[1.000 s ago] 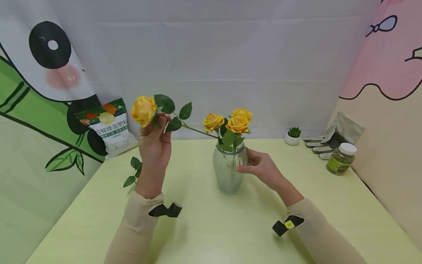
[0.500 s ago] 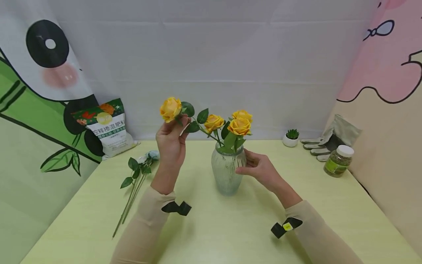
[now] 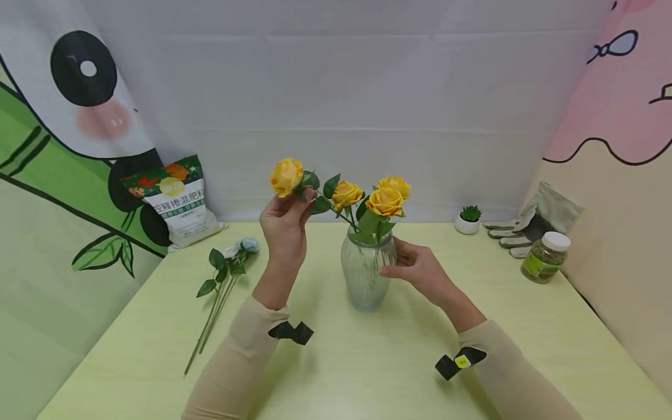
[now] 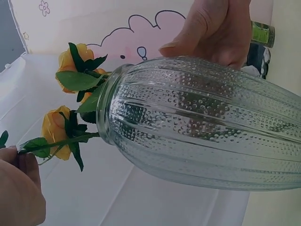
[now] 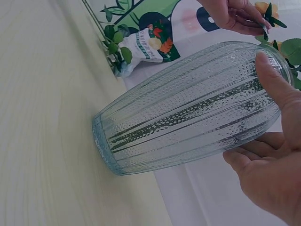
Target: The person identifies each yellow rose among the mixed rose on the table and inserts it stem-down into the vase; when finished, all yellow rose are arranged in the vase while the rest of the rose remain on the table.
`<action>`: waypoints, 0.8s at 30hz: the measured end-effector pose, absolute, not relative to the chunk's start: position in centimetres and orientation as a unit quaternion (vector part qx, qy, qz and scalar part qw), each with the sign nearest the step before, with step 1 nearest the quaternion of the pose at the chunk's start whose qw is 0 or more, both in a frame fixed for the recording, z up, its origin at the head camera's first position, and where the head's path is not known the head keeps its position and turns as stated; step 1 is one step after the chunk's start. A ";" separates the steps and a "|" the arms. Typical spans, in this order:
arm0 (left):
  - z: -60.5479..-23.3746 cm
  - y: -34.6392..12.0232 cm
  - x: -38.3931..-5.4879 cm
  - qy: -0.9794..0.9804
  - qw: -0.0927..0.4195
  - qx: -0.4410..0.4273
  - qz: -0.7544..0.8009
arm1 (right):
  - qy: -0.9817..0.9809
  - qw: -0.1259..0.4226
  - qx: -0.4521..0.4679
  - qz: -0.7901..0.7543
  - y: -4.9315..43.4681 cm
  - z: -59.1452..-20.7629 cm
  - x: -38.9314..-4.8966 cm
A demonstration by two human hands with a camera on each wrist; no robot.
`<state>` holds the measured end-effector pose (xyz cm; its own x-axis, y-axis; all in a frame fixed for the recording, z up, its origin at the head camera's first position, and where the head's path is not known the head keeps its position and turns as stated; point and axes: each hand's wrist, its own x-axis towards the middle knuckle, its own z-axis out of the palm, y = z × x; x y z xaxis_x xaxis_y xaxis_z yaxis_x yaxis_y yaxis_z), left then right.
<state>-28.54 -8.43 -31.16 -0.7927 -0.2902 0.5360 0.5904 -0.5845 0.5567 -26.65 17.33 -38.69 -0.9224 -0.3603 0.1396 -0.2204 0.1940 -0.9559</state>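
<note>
My left hand (image 3: pixel 285 233) pinches a yellow rose (image 3: pixel 286 177) by its stem just under the bloom. The rose leans left, its stem (image 4: pixel 75 140) running into the mouth of a ribbed clear glass vase (image 3: pixel 366 274). Several other yellow roses (image 3: pixel 385 201) stand in the vase, their leaves crowding the rim. With thumb and fingers around its right side, my right hand (image 3: pixel 424 273) grips the vase, which is upright on the table. Through the textured glass, the stems (image 5: pixel 188 110) show only as dark, blurred streaks.
Pale blue flowers (image 3: pixel 249 245) with long stems lie on the table (image 3: pixel 336 379) at the left. A fertilizer bag (image 3: pixel 181 210) leans at the back left. At the right are a small potted succulent (image 3: pixel 467 220), a work glove (image 3: pixel 541 213) and a lidded jar (image 3: pixel 546 256).
My left hand has moved right toward the vase, bringing the rose's bloom closer to the others. The blue flowers on the table are now uncovered. My right hand stays on the vase.
</note>
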 end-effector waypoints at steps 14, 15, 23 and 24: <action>-32.6 -5.9 -28.9 -0.491 0.193 -0.162 -0.834 | 0.766 0.058 -0.189 -0.611 17.3 -38.7 -26.7; -32.8 -5.8 -28.9 -0.504 0.186 -0.162 -0.828 | 0.767 0.059 -0.188 -0.610 17.3 -38.7 -26.7; -33.9 -5.3 -29.5 -0.572 0.165 -0.159 -0.787 | 0.770 0.060 -0.180 -0.609 17.3 -38.7 -26.7; -33.9 -5.3 -29.5 -0.580 0.159 -0.155 -0.784 | 0.769 0.061 -0.179 -0.611 17.3 -38.7 -26.7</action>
<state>-29.51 -5.32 -33.94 -0.9016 -0.0699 0.4269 0.4287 -0.2758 0.8603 -26.74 17.29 -38.68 -0.9283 -0.3503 0.1250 -0.2012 0.1902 -0.9609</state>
